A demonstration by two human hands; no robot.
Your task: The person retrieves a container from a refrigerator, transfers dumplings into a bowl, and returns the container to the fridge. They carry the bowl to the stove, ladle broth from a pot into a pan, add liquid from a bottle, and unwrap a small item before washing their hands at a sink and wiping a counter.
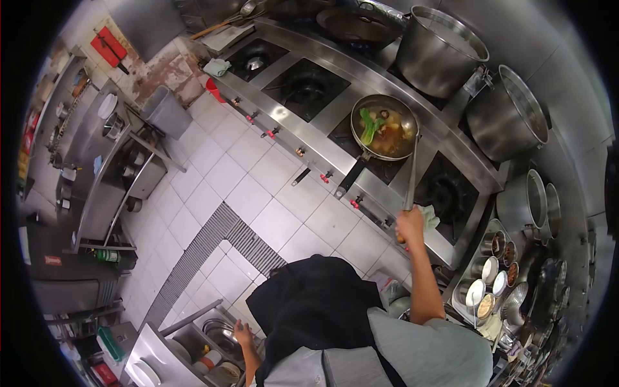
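Note:
My right hand (410,227) is wrapped around the wooden end of a long metal ladle (412,173). The ladle reaches up to the right side of a pan (351,178) on a stove burner; its bowl is hard to make out. Inside the pan are brown broth, green leafy vegetables (370,126) and other pieces. The pan's dark handle points toward me, with no hand on it. A pale cloth (428,217) lies on the stove edge beside my right hand. Low on the left, my left hand (243,333) hangs empty, fingers apart, near metal bowls (220,334).
Large steel pots (442,55) line the back of the stove (284,111). On the right stands a tray of seasoning containers (475,292). Red-marked knobs (325,177) run along the front. A floor drain grate (193,258) crosses the tiles; a grey bin (166,111) stands far left.

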